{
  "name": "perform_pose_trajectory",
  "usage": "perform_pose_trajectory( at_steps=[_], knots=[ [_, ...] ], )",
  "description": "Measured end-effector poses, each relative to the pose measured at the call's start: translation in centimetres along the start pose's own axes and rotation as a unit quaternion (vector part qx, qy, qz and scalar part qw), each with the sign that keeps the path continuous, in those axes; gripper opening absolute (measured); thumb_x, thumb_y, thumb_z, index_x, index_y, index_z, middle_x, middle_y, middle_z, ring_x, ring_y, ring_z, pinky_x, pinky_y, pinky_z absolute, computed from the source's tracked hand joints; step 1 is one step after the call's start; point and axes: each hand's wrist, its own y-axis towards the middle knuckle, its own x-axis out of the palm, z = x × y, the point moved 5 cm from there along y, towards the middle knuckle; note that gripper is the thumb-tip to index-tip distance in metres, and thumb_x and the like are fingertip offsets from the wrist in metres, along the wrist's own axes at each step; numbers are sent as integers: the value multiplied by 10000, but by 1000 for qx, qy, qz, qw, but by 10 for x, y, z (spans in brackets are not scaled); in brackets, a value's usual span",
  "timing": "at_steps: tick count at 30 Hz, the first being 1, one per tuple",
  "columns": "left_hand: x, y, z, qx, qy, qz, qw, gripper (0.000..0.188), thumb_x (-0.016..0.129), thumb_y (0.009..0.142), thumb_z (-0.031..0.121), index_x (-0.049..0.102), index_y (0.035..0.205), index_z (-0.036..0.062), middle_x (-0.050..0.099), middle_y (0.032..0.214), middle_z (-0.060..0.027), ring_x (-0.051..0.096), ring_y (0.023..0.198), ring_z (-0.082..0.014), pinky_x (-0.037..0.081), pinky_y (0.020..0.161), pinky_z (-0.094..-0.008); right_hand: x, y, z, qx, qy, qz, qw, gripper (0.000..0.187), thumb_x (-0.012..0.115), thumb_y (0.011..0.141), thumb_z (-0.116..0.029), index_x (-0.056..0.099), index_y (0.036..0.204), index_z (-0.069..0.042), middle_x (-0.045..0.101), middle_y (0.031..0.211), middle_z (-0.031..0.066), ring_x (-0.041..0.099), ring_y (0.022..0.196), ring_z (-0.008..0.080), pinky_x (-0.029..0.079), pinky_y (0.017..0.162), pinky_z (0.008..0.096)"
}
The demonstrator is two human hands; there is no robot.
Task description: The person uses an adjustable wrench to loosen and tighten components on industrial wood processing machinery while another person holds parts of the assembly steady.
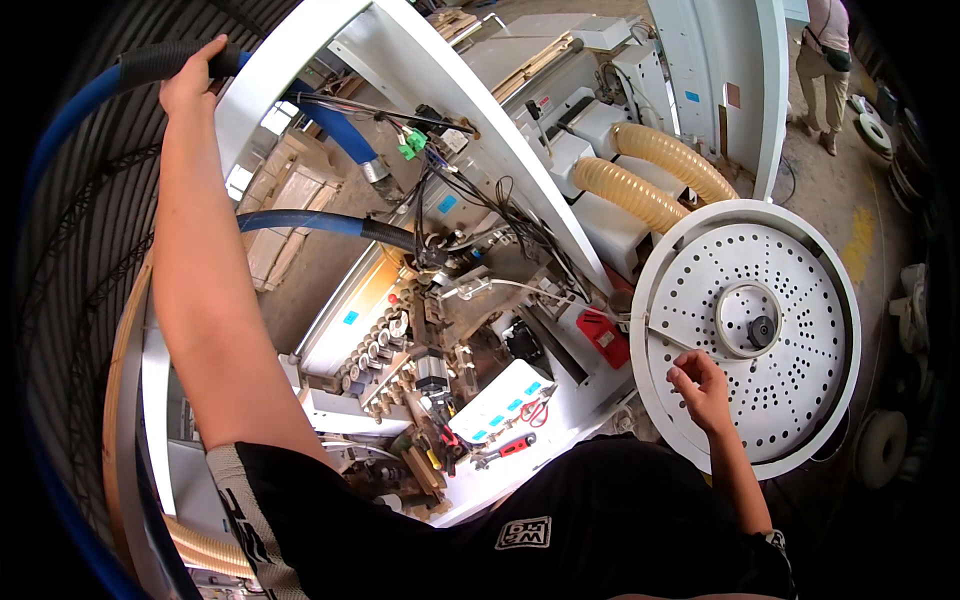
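Note:
High at the left, my left arm is stretched out and my left hand (192,82) is closed round the black ribbed sleeve (160,62) of a thick blue hose (88,100). The hose runs behind a white machine frame (290,55) beside that hand. My right hand (703,390) is raised in front of a large white perforated disc (790,330) with a round rim. Its fingers are curled, thumb against fingertip; whether something small is between them I cannot make out. A second blue hose (300,220) enters the open machine by a bundle of black cables (480,205).
Below the frame, a white machine bed holds a red-handled tool (512,447), red-handled scissors (536,413), a red box (603,337) and a row of metal cylinders (365,360). Beige ribbed ducts (630,195) lie behind. Another person (825,75) stands at the far right.

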Motion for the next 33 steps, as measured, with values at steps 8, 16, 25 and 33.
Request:
perform_pose_trajectory(
  at_steps=[8, 16, 25, 33],
  knots=[
    [-10, -10, 13, 18, -17, 59, 998, 844, 954, 645, 56, 446, 1314, -26, 617, 1234, -183, 685, 1037, -308, 638, 816, -414, -19, -23, 16, 33, -39, 1, 999, 190, 739, 897, -140, 627, 969, -4, 683, 808, 31, 642, 760, 89, 515, 741, 252],
    [1, -33, 28, 68, 6, 0, 998, 813, 951, 657, 70, 460, 1295, -42, 629, 1180, -179, 701, 964, -299, 642, 774, -400, -26, -24, 26, 18, -91, -16, 996, 206, 748, 885, -142, 629, 960, 9, 700, 803, 54, 657, 735, 99, 525, 700, 266],
    [2, -60, 30, 106, -73, -11, 992, 810, 931, 679, 33, 442, 1317, -62, 613, 1235, -184, 681, 1039, -291, 631, 856, -383, -3, -4, 28, 13, -104, -80, 991, 219, 750, 885, -162, 635, 975, 2, 702, 795, 52, 649, 699, 111, 525, 684, 281],
    [6, -59, 38, 237, 55, -116, 963, 788, 785, 828, 313, 418, 1417, -60, 519, 1437, -188, 501, 1319, -261, 439, 1102, -375, 88, 54, -26, -114, -120, -213, 963, 202, 753, 879, -201, 697, 962, -26, 714, 834, 80, 681, 748, 189, 533, 705, 305]
  ],
)
